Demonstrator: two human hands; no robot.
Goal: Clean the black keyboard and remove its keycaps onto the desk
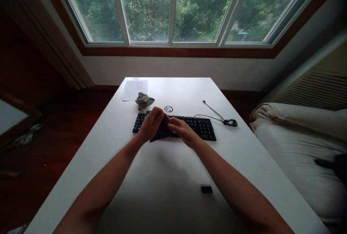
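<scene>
My left hand (pixel 151 124) and my right hand (pixel 183 129) are close together over a black keyboard (pixel 204 127) on the white table. Between them hangs a dark purple cloth (pixel 162 131), its lower corner drooping toward the table. The fingers of both hands are closed on the cloth's upper part. Part of the keyboard's middle is hidden behind my hands and the cloth. Just beyond the keyboard lies a small round item (pixel 168 109) with a dark rim; its kind is not clear.
A crumpled grey cloth (pixel 144 100) sits by printed paper (pixel 135 89) at the back left. At right lie a thin stick with a dark tip (pixel 213 108) and a coiled black cable (pixel 230 122). A small black rectangle (pixel 206 189) is near the front. A bed (pixel 287 143) stands right.
</scene>
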